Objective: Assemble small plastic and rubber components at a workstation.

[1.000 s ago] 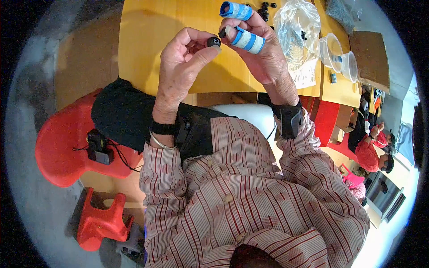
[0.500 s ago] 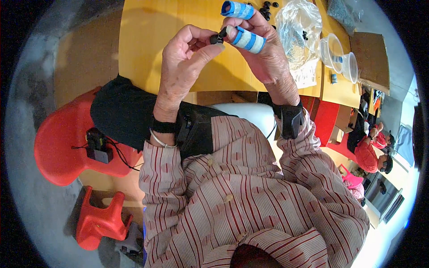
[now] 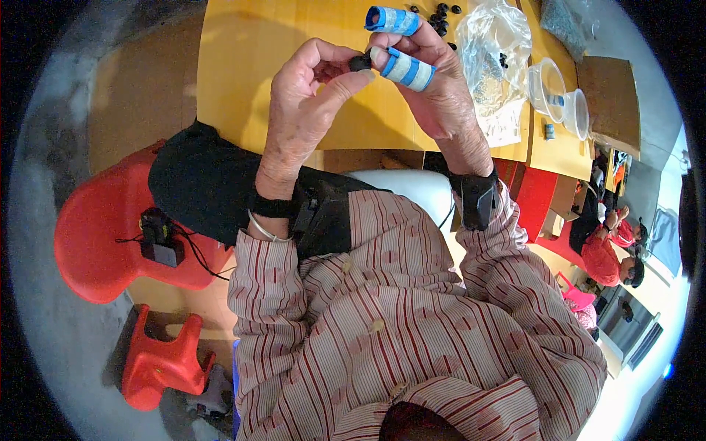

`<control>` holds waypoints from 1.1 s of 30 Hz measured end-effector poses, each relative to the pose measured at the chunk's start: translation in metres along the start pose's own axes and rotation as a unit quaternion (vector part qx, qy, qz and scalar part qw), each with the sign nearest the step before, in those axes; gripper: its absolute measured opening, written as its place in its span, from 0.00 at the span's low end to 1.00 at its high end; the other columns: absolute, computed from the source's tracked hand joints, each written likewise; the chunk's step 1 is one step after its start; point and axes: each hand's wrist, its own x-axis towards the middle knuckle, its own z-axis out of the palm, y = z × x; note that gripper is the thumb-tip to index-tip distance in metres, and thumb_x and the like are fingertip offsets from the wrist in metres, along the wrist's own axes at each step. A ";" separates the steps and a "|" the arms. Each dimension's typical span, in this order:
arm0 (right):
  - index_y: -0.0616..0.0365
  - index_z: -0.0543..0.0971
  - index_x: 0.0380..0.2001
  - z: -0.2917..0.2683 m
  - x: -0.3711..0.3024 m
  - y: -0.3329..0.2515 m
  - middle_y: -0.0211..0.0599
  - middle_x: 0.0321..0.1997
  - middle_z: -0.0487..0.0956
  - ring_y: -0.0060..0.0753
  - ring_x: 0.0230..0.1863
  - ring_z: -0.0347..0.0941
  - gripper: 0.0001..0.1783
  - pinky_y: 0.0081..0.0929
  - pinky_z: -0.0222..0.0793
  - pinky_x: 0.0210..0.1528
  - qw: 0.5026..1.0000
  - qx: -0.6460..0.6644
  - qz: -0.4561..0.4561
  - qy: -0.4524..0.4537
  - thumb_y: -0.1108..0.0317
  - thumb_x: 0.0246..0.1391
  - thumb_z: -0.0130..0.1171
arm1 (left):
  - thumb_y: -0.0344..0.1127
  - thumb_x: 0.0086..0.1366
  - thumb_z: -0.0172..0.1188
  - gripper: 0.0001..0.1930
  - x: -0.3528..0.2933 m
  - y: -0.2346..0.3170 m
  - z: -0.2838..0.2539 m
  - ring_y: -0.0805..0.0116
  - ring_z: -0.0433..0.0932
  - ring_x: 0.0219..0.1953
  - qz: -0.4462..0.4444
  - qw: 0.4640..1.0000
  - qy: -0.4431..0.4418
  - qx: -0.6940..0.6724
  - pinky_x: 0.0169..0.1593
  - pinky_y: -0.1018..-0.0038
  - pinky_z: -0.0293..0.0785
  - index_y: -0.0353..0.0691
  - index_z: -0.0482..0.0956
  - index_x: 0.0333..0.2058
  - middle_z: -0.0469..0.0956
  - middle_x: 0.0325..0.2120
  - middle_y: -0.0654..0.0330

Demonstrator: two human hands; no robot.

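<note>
Over the table's near part, my left hand [image 3: 312,103] pinches a small black round piece [image 3: 358,64] between thumb and fingers. My right hand [image 3: 441,92] meets it from the other side, its thumb and fingertip closed on the dark end of the same piece or a second one touching it; the fingers hide which. Blue-and-white tape wraps [image 3: 407,70] cover two digits of the right hand. Beyond that hand lies a loose group of black round pieces [image 3: 442,18] on the yellow table [image 3: 257,81].
Right of my right hand sits a clear plastic bag [image 3: 494,66] with small black pieces. Clear plastic tubs [image 3: 546,88] and a cardboard box [image 3: 609,103] stand farther right. A red chair [image 3: 95,228] and red stool [image 3: 165,360] are at left. People in red [image 3: 603,257] sit far right.
The black pieces at my fingertips, earlier showing a narrow part angled up between the hands, now sit closer together. Both hands have otherwise barely moved.
</note>
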 end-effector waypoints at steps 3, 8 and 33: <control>0.56 0.71 0.47 0.003 0.000 0.002 0.25 0.37 0.74 0.17 0.41 0.69 0.21 0.17 0.63 0.48 1.000 0.028 0.003 -0.001 0.78 0.47 0.59 | 0.28 0.53 0.63 0.10 -0.001 -0.002 0.000 0.78 0.72 0.31 0.008 0.999 0.013 0.028 0.38 0.82 0.70 0.34 0.72 0.33 0.75 0.28 0.63; 0.56 0.70 0.48 0.003 -0.001 0.001 0.26 0.37 0.74 0.18 0.42 0.69 0.22 0.18 0.64 0.49 0.998 0.048 0.006 -0.036 0.78 0.47 0.59 | 0.28 0.53 0.63 0.09 -0.001 -0.003 0.002 0.77 0.73 0.29 0.040 0.993 0.039 0.100 0.36 0.81 0.71 0.35 0.73 0.31 0.76 0.26 0.63; 0.55 0.69 0.49 -0.004 -0.014 0.006 0.27 0.43 0.72 0.23 0.45 0.69 0.23 0.28 0.68 0.51 0.992 0.049 0.112 -0.007 0.71 0.48 0.61 | 0.19 0.46 0.58 0.13 -0.001 0.004 0.008 0.57 0.74 0.32 0.297 0.881 0.038 0.368 0.36 0.68 0.71 0.40 0.75 0.32 0.75 0.28 0.57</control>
